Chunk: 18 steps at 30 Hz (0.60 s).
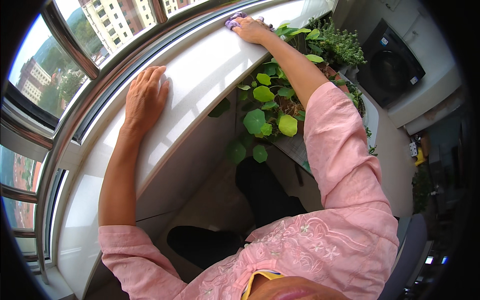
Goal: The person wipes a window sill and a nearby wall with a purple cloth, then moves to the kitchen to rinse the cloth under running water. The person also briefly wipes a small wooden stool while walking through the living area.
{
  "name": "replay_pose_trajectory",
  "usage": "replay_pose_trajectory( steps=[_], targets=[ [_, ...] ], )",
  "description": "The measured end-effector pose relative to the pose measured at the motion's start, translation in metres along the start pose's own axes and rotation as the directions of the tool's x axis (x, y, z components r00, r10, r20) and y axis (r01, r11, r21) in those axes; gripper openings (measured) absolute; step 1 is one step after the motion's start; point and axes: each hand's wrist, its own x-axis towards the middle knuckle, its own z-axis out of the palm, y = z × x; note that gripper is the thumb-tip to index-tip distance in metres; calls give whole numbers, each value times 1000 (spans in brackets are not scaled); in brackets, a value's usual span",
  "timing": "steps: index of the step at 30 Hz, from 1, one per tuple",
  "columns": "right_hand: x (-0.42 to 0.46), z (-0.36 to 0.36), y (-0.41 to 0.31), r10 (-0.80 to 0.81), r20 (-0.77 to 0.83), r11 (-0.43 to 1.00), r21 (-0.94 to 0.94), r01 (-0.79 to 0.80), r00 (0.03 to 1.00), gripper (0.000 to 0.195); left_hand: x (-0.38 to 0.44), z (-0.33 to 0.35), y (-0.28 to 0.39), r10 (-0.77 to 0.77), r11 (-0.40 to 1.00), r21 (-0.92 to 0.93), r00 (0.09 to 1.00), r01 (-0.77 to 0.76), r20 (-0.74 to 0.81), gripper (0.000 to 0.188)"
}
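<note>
My right hand (253, 30) reaches to the far part of the white window sill (202, 71) and presses on a crumpled purple cloth (235, 19), which shows on both sides of the fingers. My left hand (147, 93) rests palm down on the nearer stretch of the sill, beside the window track, with nothing visible in it; its thumb stands apart from the fingers. The cloth lies close to the window side of the sill.
A curved metal window guard rail (71, 41) runs along the left. Leafy potted plants (264, 93) crowd below my right forearm, with a bushier plant (337, 41) behind. A dark front-loading washing machine (390, 63) stands at the upper right.
</note>
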Motion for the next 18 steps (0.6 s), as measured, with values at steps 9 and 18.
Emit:
replay_pose_trajectory(
  steps=[9,18],
  targets=[
    [-92,-24,-125,-473,-17,865,177,469,881,55,-1,-2,-6,-38,998,-42,999,36,-36,31],
    [-92,-23,-114,-519,-52,834,188,519,853,48,-11,-6,-13,-33,998,-50,999,32,-35,30]
  ],
)
